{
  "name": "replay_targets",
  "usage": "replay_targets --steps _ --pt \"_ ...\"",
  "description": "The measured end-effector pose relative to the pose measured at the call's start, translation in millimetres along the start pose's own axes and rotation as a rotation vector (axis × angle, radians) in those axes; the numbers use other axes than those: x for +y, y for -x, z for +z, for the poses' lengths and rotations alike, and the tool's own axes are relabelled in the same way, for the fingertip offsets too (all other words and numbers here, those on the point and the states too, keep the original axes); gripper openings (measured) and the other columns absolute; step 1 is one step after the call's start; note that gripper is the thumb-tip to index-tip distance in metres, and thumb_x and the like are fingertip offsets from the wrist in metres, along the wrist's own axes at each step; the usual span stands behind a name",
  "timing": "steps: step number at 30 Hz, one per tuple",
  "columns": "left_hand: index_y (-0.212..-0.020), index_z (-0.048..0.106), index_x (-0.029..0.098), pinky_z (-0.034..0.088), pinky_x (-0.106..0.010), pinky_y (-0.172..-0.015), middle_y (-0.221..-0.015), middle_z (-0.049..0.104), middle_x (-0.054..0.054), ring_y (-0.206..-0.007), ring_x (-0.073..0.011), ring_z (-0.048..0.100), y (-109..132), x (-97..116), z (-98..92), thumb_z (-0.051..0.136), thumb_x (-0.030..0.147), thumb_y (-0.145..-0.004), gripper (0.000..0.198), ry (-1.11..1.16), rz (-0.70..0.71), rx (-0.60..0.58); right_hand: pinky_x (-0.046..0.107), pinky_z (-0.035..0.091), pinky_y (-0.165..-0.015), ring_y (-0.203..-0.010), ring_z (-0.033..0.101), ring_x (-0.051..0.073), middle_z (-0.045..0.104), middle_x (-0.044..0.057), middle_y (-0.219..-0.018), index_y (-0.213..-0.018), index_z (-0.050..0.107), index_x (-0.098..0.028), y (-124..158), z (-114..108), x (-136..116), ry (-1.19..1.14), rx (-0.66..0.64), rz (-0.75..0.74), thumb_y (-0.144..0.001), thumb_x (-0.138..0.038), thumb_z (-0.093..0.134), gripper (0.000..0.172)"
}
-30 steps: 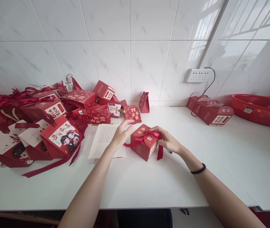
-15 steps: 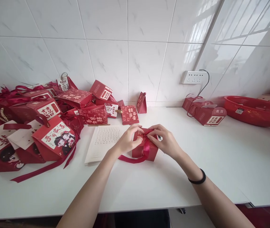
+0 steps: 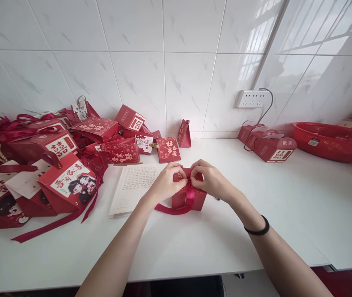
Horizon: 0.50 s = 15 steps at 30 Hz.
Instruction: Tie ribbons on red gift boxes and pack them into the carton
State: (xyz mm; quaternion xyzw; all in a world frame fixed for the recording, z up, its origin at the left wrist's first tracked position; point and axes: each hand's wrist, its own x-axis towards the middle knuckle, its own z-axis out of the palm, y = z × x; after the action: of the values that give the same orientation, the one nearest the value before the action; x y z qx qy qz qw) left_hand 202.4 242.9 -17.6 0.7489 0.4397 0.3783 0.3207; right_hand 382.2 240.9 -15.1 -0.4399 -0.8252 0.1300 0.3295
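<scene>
White countertop (image 3: 194,247) with red box (image 3: 188,199), printed sheet (image 3: 131,187), heaped red boxes (image 3: 58,161), red basket (image 3: 333,141).

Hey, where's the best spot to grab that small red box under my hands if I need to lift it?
Probably grip the small red box by its two flat side walls, coming from above; ribbon and both hands crowd its top.

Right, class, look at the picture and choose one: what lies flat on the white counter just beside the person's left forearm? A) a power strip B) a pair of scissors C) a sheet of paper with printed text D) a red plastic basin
C: a sheet of paper with printed text lies flat beside the left hand, which with the right hand grips the ribbon on the small red box.
</scene>
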Motion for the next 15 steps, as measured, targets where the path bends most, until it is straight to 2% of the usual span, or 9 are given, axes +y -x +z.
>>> replay_targets --steps 5,12,15 --pt "-0.066 0.065 0.022 0.040 -0.041 -0.100 -0.118 0.056 -0.006 -0.114 -0.0275 0.053 0.2 -0.8 4.4 0.060 0.019 -0.072 0.008 0.019 -0.030 0.030 0.033 0.053 -0.076 -0.085 0.061 0.019 0.061 0.006 -0.103 -0.070 0.064 -0.020 1.2 -0.7 0.1 -0.010 -0.008 -0.019 -0.080 -0.014 0.056 0.015" --pt "-0.066 0.060 0.020 0.040 -0.045 -0.099 -0.120 0.053 -0.008 -0.116 -0.0299 0.050 0.9 1.1 8.4 0.056 0.017 -0.076 0.011 -0.054 -0.027 0.017 0.034 0.052 -0.076 -0.084 0.060 0.020 0.061 0.006 -0.096 -0.064 0.060 -0.020 -2.2 -0.2 0.7 0.064 -0.050 -0.040 -0.076 -0.009 0.056 0.017" --pt "-0.069 0.057 0.020 0.038 -0.045 -0.102 -0.119 0.052 -0.009 -0.119 -0.0293 0.047 1.6 0.4 9.7 0.053 0.016 -0.078 0.011 -0.065 -0.004 0.012 0.036 0.051 -0.080 -0.089 0.059 0.020 0.062 0.006 -0.099 -0.071 0.062 -0.021 -0.8 -1.0 1.3 0.014 -0.049 -0.045 -0.080 -0.012 0.055 0.013"
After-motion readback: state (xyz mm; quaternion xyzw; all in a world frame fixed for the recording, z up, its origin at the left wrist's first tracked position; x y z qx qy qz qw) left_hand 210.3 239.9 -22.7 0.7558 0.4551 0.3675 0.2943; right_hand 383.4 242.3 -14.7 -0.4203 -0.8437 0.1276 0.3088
